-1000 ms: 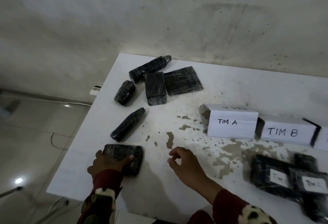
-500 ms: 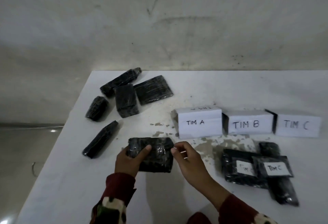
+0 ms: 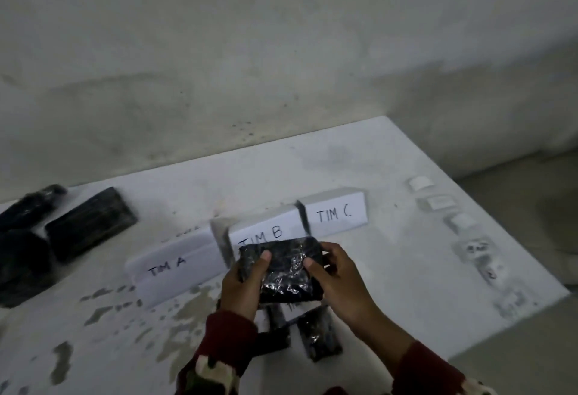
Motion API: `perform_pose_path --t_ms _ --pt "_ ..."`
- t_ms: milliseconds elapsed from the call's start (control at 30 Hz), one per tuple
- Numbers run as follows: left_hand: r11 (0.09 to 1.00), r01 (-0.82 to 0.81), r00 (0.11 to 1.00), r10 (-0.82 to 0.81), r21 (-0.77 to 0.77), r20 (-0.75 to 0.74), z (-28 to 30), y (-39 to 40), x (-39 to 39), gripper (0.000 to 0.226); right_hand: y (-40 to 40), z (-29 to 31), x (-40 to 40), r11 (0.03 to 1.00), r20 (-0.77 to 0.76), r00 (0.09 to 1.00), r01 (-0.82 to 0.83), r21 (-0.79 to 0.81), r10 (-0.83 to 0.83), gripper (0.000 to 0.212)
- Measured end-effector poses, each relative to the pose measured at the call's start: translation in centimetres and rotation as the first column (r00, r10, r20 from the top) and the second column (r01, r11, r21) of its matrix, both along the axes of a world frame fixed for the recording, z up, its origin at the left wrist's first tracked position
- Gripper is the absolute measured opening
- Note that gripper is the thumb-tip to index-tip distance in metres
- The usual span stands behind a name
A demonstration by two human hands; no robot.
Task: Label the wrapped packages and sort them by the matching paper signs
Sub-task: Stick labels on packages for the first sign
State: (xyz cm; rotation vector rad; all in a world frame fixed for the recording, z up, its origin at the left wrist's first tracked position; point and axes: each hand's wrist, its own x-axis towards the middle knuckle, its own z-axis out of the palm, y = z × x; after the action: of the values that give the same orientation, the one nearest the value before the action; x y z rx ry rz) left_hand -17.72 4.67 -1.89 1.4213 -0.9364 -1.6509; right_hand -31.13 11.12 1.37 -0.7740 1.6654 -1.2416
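Presently both hands hold one black wrapped package (image 3: 283,271) lifted off the tabletop (image 3: 391,257), in front of the TIM B sign (image 3: 266,233). Left hand (image 3: 242,285) grips its left end, thumb across the top face; right hand (image 3: 339,272) clasps the right end. No white label visible on the face turned up, so the step in hand looks like labelling. Next move likely calls for a label from the row of small white slips (image 3: 463,222) near the tabletop's right edge; their writing is too blurred to read. TIM A sign (image 3: 175,266) and TIM C sign (image 3: 333,214) flank TIM B. No containers present. Labelled packages (image 3: 316,335) lie under the hands; unlabelled packages (image 3: 90,222) wait at far left.
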Motion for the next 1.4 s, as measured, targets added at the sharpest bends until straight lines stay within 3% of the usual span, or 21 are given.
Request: perform_pose_path --t_ms 167,333,500,733,833,1033,1233,1400 --pt "0.999 0.048 0.998 -0.047 0.025 -0.031 -0.9 1.3 -6.8 0.016 1.8 -1.0 -7.5 0.993 -0.06 0.993 0.101 0.055 -0.097 0.007" --pt "0.997 0.045 0.999 -0.044 0.063 -0.02 -1.2 1.6 -10.4 0.011 1.6 -2.9 -16.0 0.958 -0.234 0.945 0.261 0.122 -0.227 0.022" --pt "0.997 0.018 1.0 -0.018 0.069 0.004 -1.7 0.8 -12.1 0.017 -0.2 -4.7 -23.7 0.931 -0.444 0.867 0.327 0.161 -0.228 0.024" --pt "0.997 0.035 0.994 -0.043 0.076 0.098 -3.0 -1.2 -14.2 0.02 -4.2 -6.0 -29.5 0.896 -0.741 0.67 0.31 0.318 0.032 0.032" --pt "0.993 0.054 0.997 -0.06 0.102 0.057 -3.4 -1.8 -15.1 0.025 -6.1 -6.5 -30.9 0.879 -0.771 0.626 0.296 0.374 0.117 0.035" --pt "0.992 -0.019 0.997 0.01 0.125 0.073 -4.4 -2.8 -15.7 0.008 -8.7 -8.0 -31.9 0.83 -0.789 0.551 0.28 0.482 0.272 0.047" --pt "0.99 -0.054 0.994 0.041 0.128 0.103 -5.2 -3.2 -15.6 0.005 -9.9 -8.7 -33.1 0.829 -0.838 0.437 0.294 0.476 0.326 0.046" --pt "0.988 -0.054 0.994 0.039 0.144 0.105 -5.1 -3.2 -15.2 0.012 -10.6 -8.8 -33.9 0.878 -0.889 0.373 0.289 0.383 0.265 0.036"
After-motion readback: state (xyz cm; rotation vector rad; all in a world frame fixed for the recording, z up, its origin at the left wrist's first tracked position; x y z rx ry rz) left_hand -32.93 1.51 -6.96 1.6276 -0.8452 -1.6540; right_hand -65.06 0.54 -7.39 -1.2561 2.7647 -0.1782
